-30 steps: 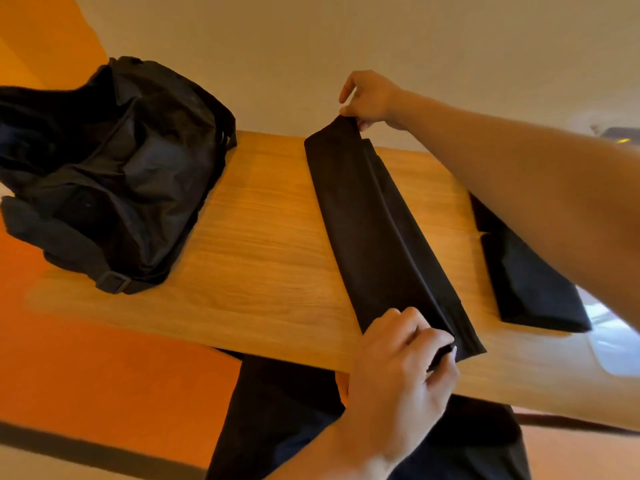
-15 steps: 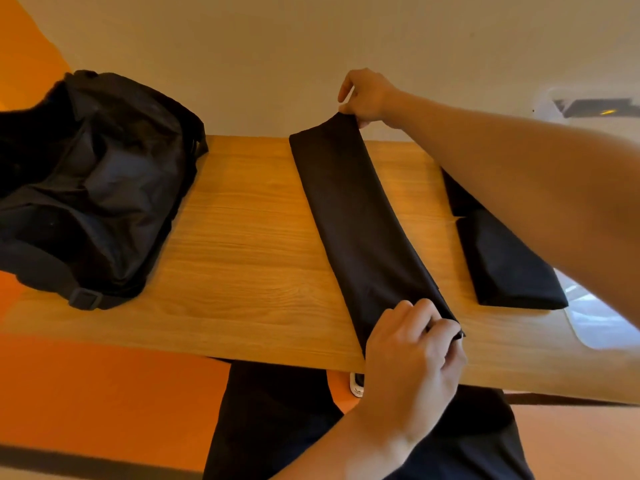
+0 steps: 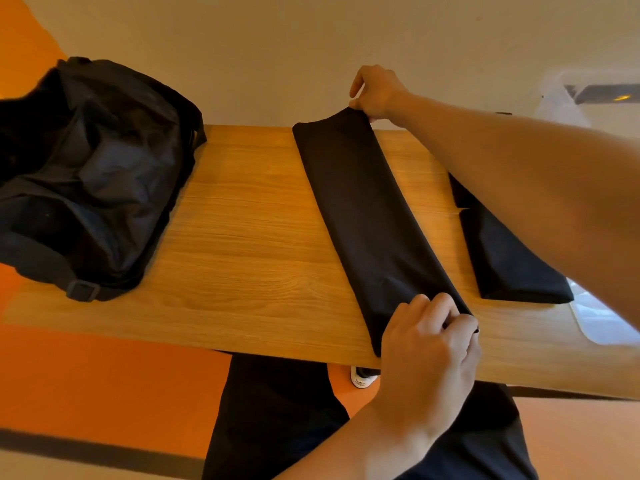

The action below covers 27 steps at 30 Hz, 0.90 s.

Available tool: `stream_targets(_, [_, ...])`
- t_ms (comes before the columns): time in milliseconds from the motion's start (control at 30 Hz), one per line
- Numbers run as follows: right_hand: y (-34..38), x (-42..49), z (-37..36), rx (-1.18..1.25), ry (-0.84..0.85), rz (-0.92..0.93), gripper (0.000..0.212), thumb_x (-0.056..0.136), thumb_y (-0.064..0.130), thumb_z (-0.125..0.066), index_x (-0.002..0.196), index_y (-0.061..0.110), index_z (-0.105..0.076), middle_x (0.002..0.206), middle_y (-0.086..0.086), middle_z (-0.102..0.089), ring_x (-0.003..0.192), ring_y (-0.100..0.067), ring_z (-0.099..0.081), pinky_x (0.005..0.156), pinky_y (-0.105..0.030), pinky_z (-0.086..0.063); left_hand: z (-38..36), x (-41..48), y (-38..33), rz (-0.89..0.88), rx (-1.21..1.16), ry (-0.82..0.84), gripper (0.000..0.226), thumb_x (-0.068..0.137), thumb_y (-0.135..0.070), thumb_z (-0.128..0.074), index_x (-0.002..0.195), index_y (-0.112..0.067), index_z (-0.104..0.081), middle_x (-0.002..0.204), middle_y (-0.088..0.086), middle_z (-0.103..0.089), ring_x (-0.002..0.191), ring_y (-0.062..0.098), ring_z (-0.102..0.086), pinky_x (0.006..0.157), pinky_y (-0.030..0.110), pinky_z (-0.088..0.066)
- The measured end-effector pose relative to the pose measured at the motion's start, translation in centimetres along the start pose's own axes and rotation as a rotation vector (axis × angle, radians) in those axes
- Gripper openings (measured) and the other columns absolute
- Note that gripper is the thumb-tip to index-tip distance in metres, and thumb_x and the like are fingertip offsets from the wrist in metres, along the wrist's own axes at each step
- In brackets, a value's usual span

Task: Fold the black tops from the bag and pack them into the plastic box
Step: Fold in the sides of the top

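Black top (image 3: 374, 220): a long narrow strip on the counter (image 3: 242, 244), running from the far edge to the near edge, about mid-counter. Head view: the right hand (image 3: 375, 93) pinches the far end, which is lifted a touch off the wood. The left hand (image 3: 429, 344) has its fingers curled round the near end, right at the counter's edge. Both hands are clamped on the cloth and well apart, with the strip taut between them. My read is that the lengthwise fold is done and the end-to-end fold is next. To do it well:
- hold even tension so the long edges run parallel
- check that no sleeve or hem pokes out the side
- carry the far end over to the near end and line up the corners before letting go
- press the crease flat with a palm

The near end sits at the very edge, so slide the strip inboard first or the stack may slip off. A folded top (image 3: 509, 265) lies just beside it on the right, partly hidden by the right forearm; match its size so the two stack. The bag (image 3: 90, 174) is at the left end of the counter, well apart. A pale translucent shape (image 3: 604, 320) at the right edge might be the plastic box; can't tell.
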State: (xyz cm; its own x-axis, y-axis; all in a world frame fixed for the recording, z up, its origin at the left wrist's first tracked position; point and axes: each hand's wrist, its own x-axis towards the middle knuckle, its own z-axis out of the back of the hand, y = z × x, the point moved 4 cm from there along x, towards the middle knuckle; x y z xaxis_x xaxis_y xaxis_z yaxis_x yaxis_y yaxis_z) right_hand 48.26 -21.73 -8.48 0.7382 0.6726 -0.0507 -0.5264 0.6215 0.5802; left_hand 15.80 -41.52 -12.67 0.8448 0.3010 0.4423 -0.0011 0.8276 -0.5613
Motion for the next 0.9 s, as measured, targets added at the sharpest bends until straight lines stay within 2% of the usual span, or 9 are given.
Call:
stream_targets(100, [-0.3, 0.1, -0.2, 0.016, -0.005, 0.004, 0.026, 0.1, 0.014, -0.065, 0.125, 0.011, -0.058, 0.129, -0.015, -0.058, 0.106, -0.031, -0.066, 0.071, -0.028, -0.059, -0.1, 0.1, -0.1, 0.003, 0.009, -0.004, 0.011, 0.097, -0.019, -0.065, 0.089, -0.018, -0.072, 0.085, -0.007, -0.055, 0.079, 0.009, -0.046, 0.069, 0.024, -0.041])
stream_targets(233, [-0.6, 0.5, -1.2, -0.034, -0.018, 0.025, 0.027, 0.099, 0.017, -0.066, 0.124, 0.012, -0.059, 0.136, -0.013, -0.056, 0.117, -0.029, -0.058, 0.09, -0.03, -0.051, -0.9, -0.1, 0.0, 0.0, 0.038, 0.043, 0.012, 0.098, -0.02, -0.064, 0.087, -0.019, -0.071, 0.084, -0.007, -0.053, 0.078, 0.01, -0.044, 0.067, 0.026, -0.04])
stream_targets(400, [-0.8, 0.2, -1.6, -0.087, -0.029, 0.068, 0.027, 0.101, 0.02, -0.064, 0.126, 0.012, -0.058, 0.128, -0.013, -0.061, 0.114, -0.028, -0.06, 0.086, -0.029, -0.045, 0.0, 0.1, 0.2, -0.052, 0.032, 0.109, 0.026, 0.104, -0.035, -0.055, 0.102, -0.018, -0.074, 0.091, -0.007, -0.057, 0.087, 0.011, -0.048, 0.076, 0.028, -0.042])
stream_targets(467, [-0.4, -0.3, -1.0, -0.152, -0.088, 0.163, 0.027, 0.104, 0.023, -0.058, 0.128, 0.011, -0.058, 0.128, -0.012, -0.062, 0.116, -0.027, -0.059, 0.09, -0.031, -0.047, 1.5, 1.1, 1.1, -0.063, -0.022, 0.086, 0.028, 0.105, -0.034, -0.053, 0.11, -0.015, -0.073, 0.1, -0.005, -0.062, 0.095, 0.013, -0.054, 0.082, 0.03, -0.044])
stream_targets(533, [-0.1, -0.9, -1.0, -0.193, -0.073, 0.245, 0.03, 0.107, 0.028, -0.05, 0.131, 0.012, -0.058, 0.132, -0.012, -0.061, 0.121, -0.028, -0.057, 0.099, -0.037, -0.047, 2.4, 2.7, 2.8, -0.023, 0.005, 0.138, 0.04, 0.106, -0.041, -0.047, 0.128, -0.015, -0.068, 0.128, -0.001, -0.062, 0.123, 0.016, -0.053, 0.102, 0.035, -0.043])
stream_targets(600, [0.2, -1.8, -2.1, -0.242, 0.058, 0.303, 0.04, 0.109, 0.036, -0.043, 0.142, 0.015, -0.053, 0.143, -0.012, -0.056, 0.132, -0.03, -0.051, 0.109, -0.042, -0.041, 1.9, 4.1, 4.4, -0.008, 0.101, 0.332, 0.057, 0.106, -0.053, -0.038, 0.153, -0.022, -0.045, 0.163, 0.004, -0.035, 0.153, 0.022, -0.024, 0.125, 0.04, -0.022])
stream_targets(667, [0.2, -2.6, -4.0, -0.346, 0.195, 0.363, 0.052, 0.11, 0.044, -0.033, 0.156, 0.02, -0.037, 0.16, -0.012, -0.038, 0.149, -0.031, -0.032, 0.12, -0.046, -0.026, 0.9, 4.5, 5.5, -0.056, 0.211, 0.494, 0.068, 0.103, -0.062, -0.033, 0.162, -0.03, -0.022, 0.172, 0.005, -0.004, 0.159, 0.024, 0.002, 0.128, 0.043, -0.003])
stream_targets(767, [-0.1, -3.3, -6.5, -0.505, 0.28, 0.431, 0.061, 0.109, 0.053, -0.019, 0.163, 0.026, -0.014, 0.171, -0.008, -0.006, 0.158, -0.026, -0.001, 0.126, -0.044, -0.003, 0.1, 3.9, 6.5, -0.079, 0.329, 0.543, 0.079, 0.097, -0.072, -0.034, 0.163, -0.033, -0.014, 0.172, 0.006, 0.001, 0.158, 0.028, 0.006, 0.127, 0.054, -0.004])
stream_targets(900, [-0.3, -3.1, -8.1, -0.517, 0.277, 0.418, 0.063, 0.105, 0.061, -0.012, 0.162, 0.035, -0.004, 0.171, -0.002, 0.006, 0.157, -0.021, 0.009, 0.126, -0.041, 0.004, 0.2, 3.4, 6.8, -0.057, 0.37, 0.54, 0.088, 0.093, -0.078, -0.036, 0.164, -0.034, -0.01, 0.172, 0.004, 0.005, 0.158, 0.029, 0.01, 0.126, 0.056, -0.001])
